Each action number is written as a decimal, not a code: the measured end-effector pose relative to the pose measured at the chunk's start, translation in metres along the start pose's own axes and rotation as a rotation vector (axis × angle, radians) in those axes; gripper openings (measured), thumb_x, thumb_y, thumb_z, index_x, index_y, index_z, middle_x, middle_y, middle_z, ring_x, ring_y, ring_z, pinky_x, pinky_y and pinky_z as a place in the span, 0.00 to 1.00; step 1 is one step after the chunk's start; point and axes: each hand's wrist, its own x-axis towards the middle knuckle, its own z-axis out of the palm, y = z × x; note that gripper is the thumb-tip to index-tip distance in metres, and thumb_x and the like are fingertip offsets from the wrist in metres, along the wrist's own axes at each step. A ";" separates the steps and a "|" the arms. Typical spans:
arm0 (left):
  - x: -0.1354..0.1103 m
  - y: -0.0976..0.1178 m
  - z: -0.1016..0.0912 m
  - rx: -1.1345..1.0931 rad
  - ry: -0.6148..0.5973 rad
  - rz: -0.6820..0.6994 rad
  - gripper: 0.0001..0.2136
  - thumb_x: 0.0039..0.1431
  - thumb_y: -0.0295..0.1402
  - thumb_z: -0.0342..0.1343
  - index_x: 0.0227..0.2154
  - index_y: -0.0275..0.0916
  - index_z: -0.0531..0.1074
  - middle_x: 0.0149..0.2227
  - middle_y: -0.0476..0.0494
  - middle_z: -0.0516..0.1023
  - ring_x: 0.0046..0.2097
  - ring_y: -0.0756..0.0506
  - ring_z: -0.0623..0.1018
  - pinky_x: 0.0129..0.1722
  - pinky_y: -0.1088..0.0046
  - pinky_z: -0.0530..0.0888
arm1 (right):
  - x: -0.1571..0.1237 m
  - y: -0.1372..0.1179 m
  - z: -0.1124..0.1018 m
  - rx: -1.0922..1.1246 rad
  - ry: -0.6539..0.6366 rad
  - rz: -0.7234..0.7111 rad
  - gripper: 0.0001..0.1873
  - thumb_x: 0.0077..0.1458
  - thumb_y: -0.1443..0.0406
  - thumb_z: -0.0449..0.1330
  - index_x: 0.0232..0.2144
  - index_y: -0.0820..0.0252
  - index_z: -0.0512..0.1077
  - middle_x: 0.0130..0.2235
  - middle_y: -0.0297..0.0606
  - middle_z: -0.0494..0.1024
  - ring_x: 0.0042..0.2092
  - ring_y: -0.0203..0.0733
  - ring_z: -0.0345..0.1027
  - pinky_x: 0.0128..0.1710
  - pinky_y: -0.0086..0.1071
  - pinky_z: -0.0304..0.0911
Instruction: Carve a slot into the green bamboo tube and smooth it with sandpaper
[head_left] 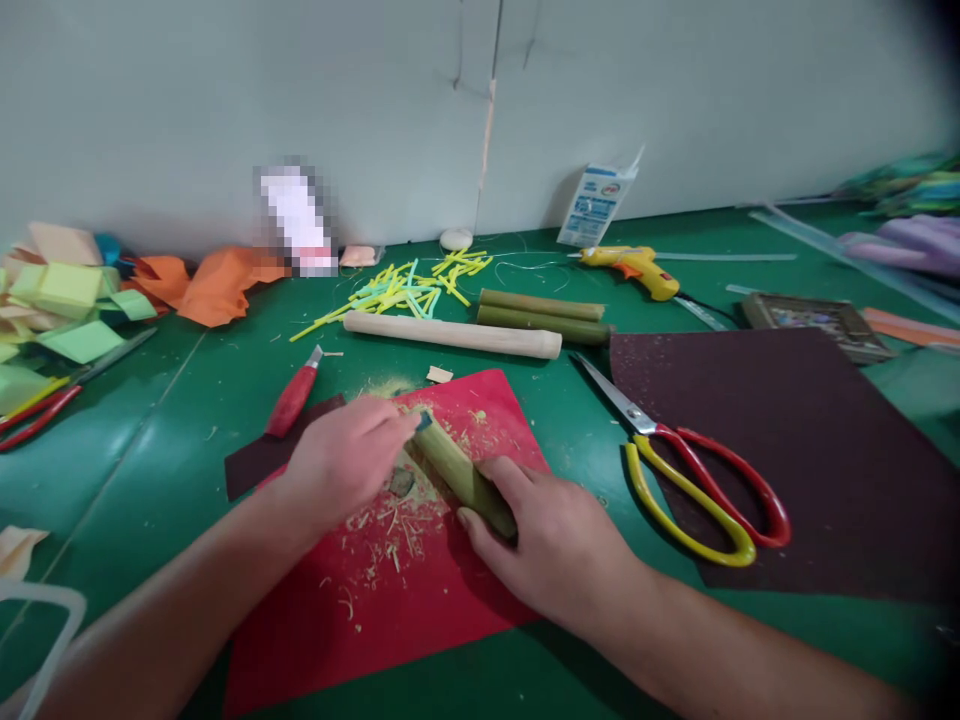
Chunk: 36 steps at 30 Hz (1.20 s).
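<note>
A green bamboo tube slants over a red sheet strewn with pale shavings. My right hand is wrapped round its near end, thumb on one side and fingers on the other. At the far end, my left hand is closed with its fingertips against the tube; a small dark patch shows there, and I cannot tell what the fingers hold. A small dark scrap lies among the shavings. Just beyond my left hand is a red-handled knife, partly on a dark brown piece.
Red-and-yellow scissors overlap a large dark brown sheet on the right. Behind the hands lie a peeled pale stick, two green bamboo pieces, cut yellow strips and a yellow glue gun. Paper scraps pile up at left.
</note>
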 end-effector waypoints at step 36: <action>-0.004 0.010 0.005 -0.062 -0.044 0.030 0.16 0.64 0.28 0.40 0.47 0.32 0.69 0.28 0.44 0.71 0.31 0.46 0.70 0.30 0.69 0.69 | 0.000 0.000 -0.001 0.034 -0.001 -0.018 0.12 0.54 0.58 0.54 0.38 0.58 0.67 0.32 0.36 0.77 0.30 0.42 0.70 0.25 0.31 0.52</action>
